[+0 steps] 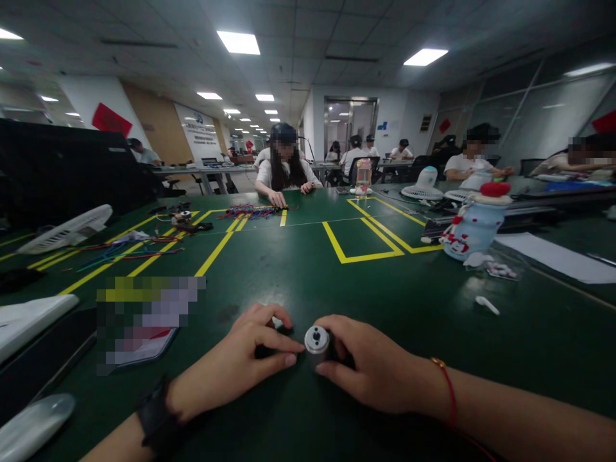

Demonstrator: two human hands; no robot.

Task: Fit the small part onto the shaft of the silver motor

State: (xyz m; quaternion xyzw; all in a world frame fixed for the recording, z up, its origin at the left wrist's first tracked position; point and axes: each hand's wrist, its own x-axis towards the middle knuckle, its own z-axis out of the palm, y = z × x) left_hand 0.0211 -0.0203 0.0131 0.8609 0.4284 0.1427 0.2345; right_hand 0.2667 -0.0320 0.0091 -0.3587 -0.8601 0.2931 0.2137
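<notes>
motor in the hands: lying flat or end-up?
Tipped, shaft end toward the camera: the small silver motor shows its round end face, pinched between left hand and right hand.

**Counted on the bench**

Two hands (250, 359) meet at one small metal cylinder (316, 340). One snowman bottle (474, 224) stands to the right and one pink bottle (363, 176) farther back. Three white fan parts show: one (67, 229) at left, two (423, 186) at right. One bundle of coloured wires (250, 211) lies mid-bench.

A snowman-shaped bottle (474, 226) stands on the green table (385, 295) (yellow tape lines), coloured wires (250, 211) lying farther off.
</notes>
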